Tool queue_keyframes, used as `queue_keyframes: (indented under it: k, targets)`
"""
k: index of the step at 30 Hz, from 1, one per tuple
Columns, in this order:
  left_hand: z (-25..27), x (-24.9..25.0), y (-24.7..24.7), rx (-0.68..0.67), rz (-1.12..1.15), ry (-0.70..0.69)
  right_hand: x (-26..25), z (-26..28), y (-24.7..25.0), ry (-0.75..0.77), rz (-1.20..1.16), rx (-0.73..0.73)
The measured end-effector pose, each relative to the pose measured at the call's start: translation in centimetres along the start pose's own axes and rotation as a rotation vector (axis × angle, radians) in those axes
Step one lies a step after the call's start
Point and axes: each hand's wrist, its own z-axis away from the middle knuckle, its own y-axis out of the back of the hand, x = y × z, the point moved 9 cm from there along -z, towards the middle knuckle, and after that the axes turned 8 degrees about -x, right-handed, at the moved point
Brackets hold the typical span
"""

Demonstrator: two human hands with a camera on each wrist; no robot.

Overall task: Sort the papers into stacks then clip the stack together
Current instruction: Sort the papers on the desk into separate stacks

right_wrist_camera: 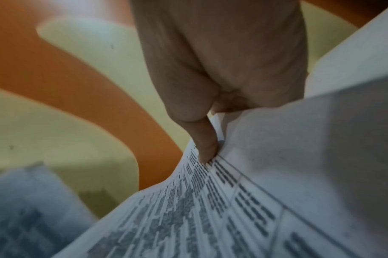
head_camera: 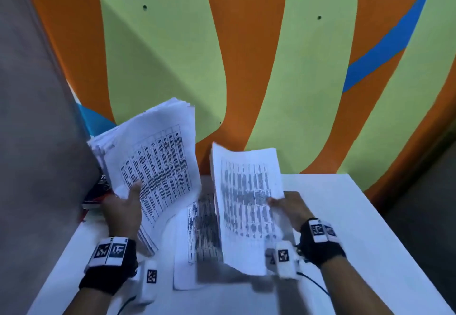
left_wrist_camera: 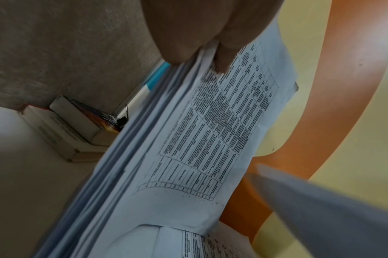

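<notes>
My left hand [head_camera: 125, 206] grips a thick stack of printed papers [head_camera: 153, 161], raised and tilted over the table's left side; in the left wrist view the thumb [left_wrist_camera: 223, 59] presses its top sheet [left_wrist_camera: 210, 132]. My right hand [head_camera: 286, 206] pinches a thinner bundle of printed sheets [head_camera: 246, 203] by its right edge, held upright over the table; in the right wrist view the thumb [right_wrist_camera: 206, 143] lies on the printed page [right_wrist_camera: 210, 209]. A few more printed sheets [head_camera: 197, 235] lie flat on the white table [head_camera: 357, 228] between my hands. A black binder clip [left_wrist_camera: 122, 120] rests on a book at the left.
Stacked books [head_camera: 96, 193] lie at the table's back left corner against a grey wall [head_camera: 37, 141]. An orange, green and blue painted wall [head_camera: 246, 55] rises right behind the table. The table's right edge [head_camera: 399, 253] drops to a dark floor.
</notes>
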Motion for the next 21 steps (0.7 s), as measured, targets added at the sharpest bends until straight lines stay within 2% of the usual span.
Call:
queue_keyframes:
  k: [4,8,12,16,21]
  targets:
    - [-0.6,-1.0,0.9,0.032,-0.015,-0.003,3.6,-4.0,-5.2,-0.148,0.208,0.030]
    - [-0.8,-1.0,1.3,0.036,-0.009,-0.022,4.0,-4.8,-8.0,-0.280,0.398,0.109]
    - [-0.9,-1.5,1.2,0.008,-0.013,0.016,4.3,-5.6,-9.8,-0.261,0.395,0.104]
    - [-1.5,-1.6,1.7,-0.006,-0.017,0.020,2.7,-4.7,-9.2,-0.095,0.406,0.029]
    - [-2.1,-0.9,2.9,0.023,-0.007,0.022,-5.1,0.7,-1.9,0.257,0.251,0.073]
